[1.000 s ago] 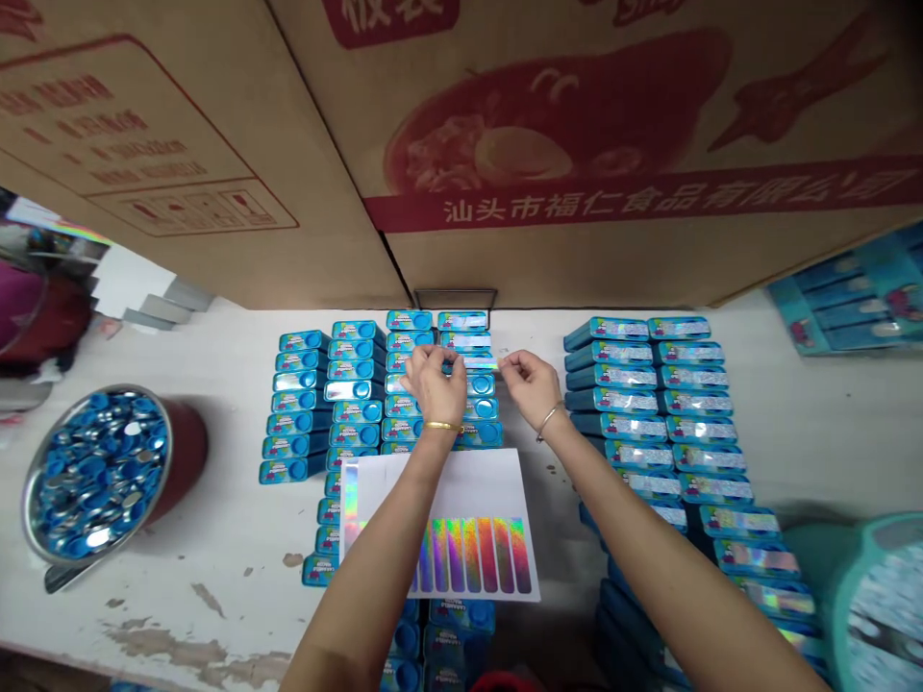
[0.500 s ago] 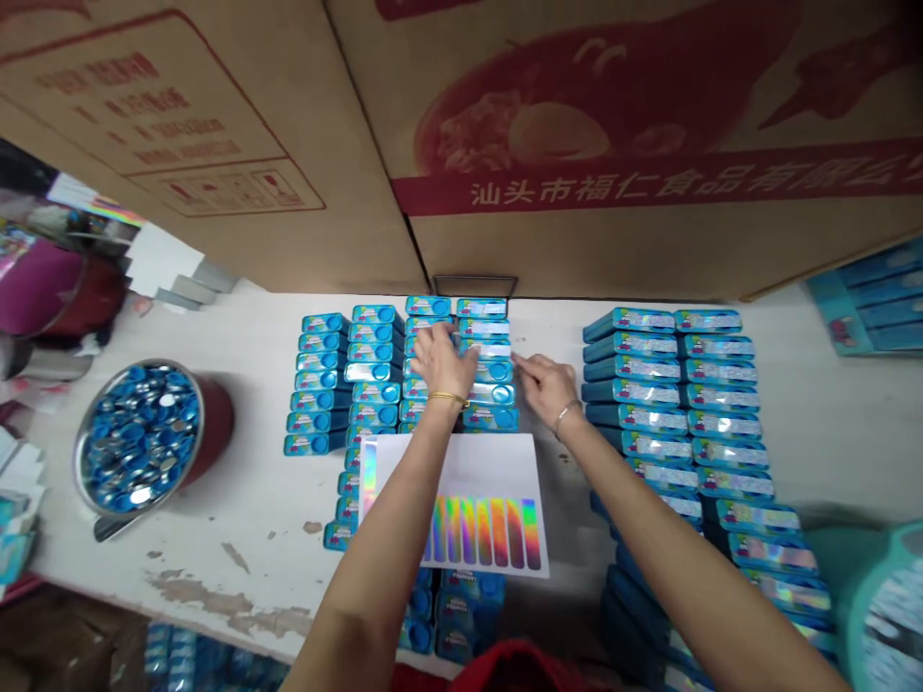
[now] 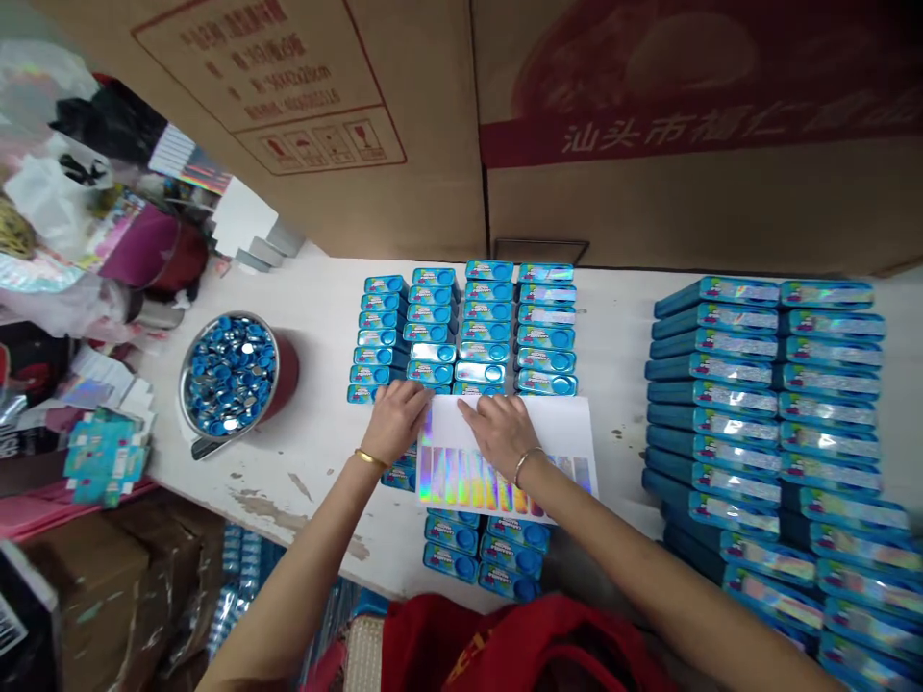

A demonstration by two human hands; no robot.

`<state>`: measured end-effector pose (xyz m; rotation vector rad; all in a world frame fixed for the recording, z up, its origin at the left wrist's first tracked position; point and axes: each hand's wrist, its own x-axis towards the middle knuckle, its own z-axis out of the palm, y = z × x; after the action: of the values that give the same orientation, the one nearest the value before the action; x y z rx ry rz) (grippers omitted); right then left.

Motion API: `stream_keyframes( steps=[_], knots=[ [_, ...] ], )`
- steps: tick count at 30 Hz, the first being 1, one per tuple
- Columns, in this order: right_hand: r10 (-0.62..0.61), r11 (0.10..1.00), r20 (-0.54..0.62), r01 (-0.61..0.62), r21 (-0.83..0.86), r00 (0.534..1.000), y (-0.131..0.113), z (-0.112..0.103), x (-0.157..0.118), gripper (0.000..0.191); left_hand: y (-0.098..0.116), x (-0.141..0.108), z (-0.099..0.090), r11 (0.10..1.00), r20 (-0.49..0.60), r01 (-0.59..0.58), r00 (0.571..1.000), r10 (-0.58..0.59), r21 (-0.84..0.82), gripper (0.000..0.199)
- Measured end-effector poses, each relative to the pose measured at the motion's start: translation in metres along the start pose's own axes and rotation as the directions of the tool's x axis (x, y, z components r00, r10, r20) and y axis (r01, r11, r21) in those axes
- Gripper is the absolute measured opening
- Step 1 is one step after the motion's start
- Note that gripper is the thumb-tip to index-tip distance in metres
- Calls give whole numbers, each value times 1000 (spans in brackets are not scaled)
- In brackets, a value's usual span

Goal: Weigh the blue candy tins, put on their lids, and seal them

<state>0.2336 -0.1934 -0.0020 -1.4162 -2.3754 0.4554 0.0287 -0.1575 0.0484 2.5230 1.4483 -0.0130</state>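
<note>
A white sheet with shiny rainbow strips (image 3: pixel 454 483) lies over rows of small blue boxes (image 3: pixel 486 310). My left hand (image 3: pixel 395 420) is at the sheet's upper left corner, its fingers bent together; whatever it pinches there is too small to make out. My right hand (image 3: pixel 499 432) rests on the upper middle of the sheet, index finger pointing out and the others curled; anything under its fingertips is hidden. Some boxes in the right column of these rows carry pale strips on their upper faces.
Long rows of blue boxes with shiny strips (image 3: pixel 735 398) stand on the right. A metal pot of blue and silver pieces (image 3: pixel 286 369) sits on the left. Large cardboard cartons (image 3: pixel 404 221) line the back. Bags and flattened packaging (image 3: pixel 108 457) fill the far left.
Both hands have moved from the box rows back to the sheet. The camera view has shifted left, so boxes and pot appear further right. Another box in the right column carries a strip.
</note>
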Motion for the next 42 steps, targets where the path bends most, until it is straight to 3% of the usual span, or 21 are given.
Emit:
stream_keyframes(
  steps=[5,11,15,20,25,33,37,39,40,42],
  knots=[
    [-11,1000,-13,10,-23,1000,4,4,-3,33,7,-9,15,997,-136,71,988,-69,10,25],
    [13,1000,23,-13,-7,1000,0,3,-3,35,10,-25,24,999,-224,43,974,-36,27,20],
    [21,1000,35,-21,-12,999,-1,2,-3,36,16,-35,25,998,-189,57,981,-55,7,19],
    [23,1000,41,-22,-16,999,-2,0,-4,36,13,-23,15,973,-147,224,962,-230,-53,29],
    [33,999,51,-33,-8,998,-3,-1,-4,35,3,-3,3,993,14,114,993,-114,-13,27],
    [18,1000,55,-18,-8,998,-3,-2,-4,35,9,-25,13,998,-66,68,996,-66,19,21],
    [36,999,56,-36,-2,998,-3,0,-3,36,27,-51,5,992,-116,71,990,-83,-105,12],
    [47,999,64,-49,20,997,-4,0,-3,37,42,-60,-6,950,-199,161,956,-217,-267,8],
    [56,997,68,-59,50,996,-4,-1,-2,36,50,-62,-13,899,-253,216,911,-326,-382,8],
    [88,979,52,-96,179,995,-4,-6,-2,33,66,-59,-24,711,-298,273,768,-566,-648,12]
  ],
)
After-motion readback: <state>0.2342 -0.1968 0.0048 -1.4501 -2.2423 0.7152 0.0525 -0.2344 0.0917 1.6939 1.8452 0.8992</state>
